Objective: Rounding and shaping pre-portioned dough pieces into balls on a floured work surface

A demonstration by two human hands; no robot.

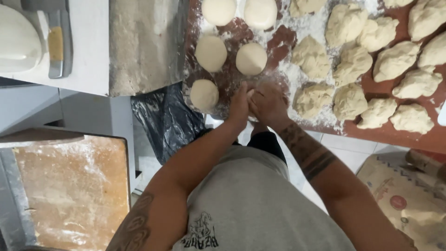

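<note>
Floured reddish-brown worktop (395, 135) is seen from above, with tiled floor below its near edge and a black plastic bag (162, 118) hanging beside it. Five smooth rounded dough balls (251, 58) are lined up on the left part of the surface; rough, unshaped dough lumps (349, 100) are spread across the right part.

Both hands are brought together at the near edge of the worktop. Left hand (239, 108) and right hand (268, 104) are cupped against each other, fingers (260, 93) curled and closed inward. A dough piece (251, 92) is mostly hidden between the palms; only a pale sliver shows where the hands meet. It sits enclosed by the fingers, just above the board, close to the nearest smooth ball (204, 94). Exact finger contact underneath cannot be told.

Risks, as judged from this frame:
- Work is done right at the table edge; if the piece slips out of the cupped palms toward the body, it is likely lost to the floor.
- Flour cover looks thin and patchy under the hands; sticking to the bare board could tear the surface of the ball.
- The nearest smooth ball is close to the left hand; it could be nudged or dented by a wide rolling motion.
- Uncovered lumps on the right may skin over if left long.
</note>
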